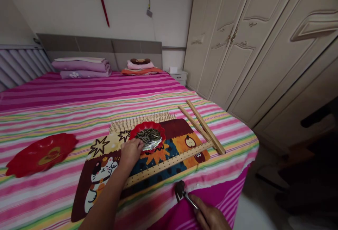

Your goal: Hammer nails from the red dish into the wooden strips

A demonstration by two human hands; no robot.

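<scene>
My left hand (pixel 132 149) is at the left rim of a red scalloped plate (pixel 133 131) heaped with nails (pixel 149 135). Its fingers are drawn together, and whatever is between them is hidden. At the bottom of the view, my right hand (pixel 208 214) grips the metal handle of a claw hammer (pixel 180 189), its dark head over the bed's near edge. Between the hands lies a wooden strip (pixel 169 163) with a row of holes and several nails standing in it. The strip rests on a patterned mat (pixel 185 126).
Behind the plate are wooden strips (pixel 142 119) studded with upright nails. Two bare wooden strips (pixel 206 128) lie at the right. A red tray (pixel 43 154) is at the left on the striped bedspread (pixel 87 113). Folded bedding (pixel 83 68) sits near the headboard; a wardrobe (pixel 224 47) stands right.
</scene>
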